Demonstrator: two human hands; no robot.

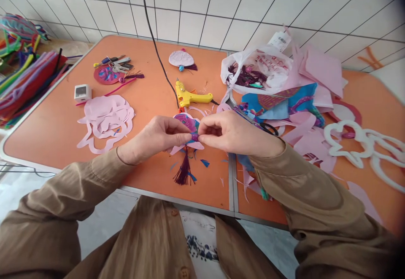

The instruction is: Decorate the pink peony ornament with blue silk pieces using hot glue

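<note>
My left hand [155, 138] and my right hand [232, 132] meet over the orange table, thumb and forefinger of each pinched on a small round purple bead [194, 137]. Just behind the fingertips lies a rounded fabric piece [186, 121] in purple and blue, partly covered by my hands. Pink paper or felt shows under it. A dark purple tassel [182, 171] hangs toward me from below the bead, its strands flat on the table. Small blue scraps [205, 163] lie around the tassel. Past my hands rests a yellow hot glue gun [191, 95], its nozzle pointing away.
Pink cut-outs [106, 121] and a small white box [82, 93] are on the left, near keys [122, 65]. A white ornament [181, 59] lies at the back. To the right are a plastic bag [256, 70], scissors [268, 128], fabric scraps and white templates [348, 142]. A black cable crosses behind.
</note>
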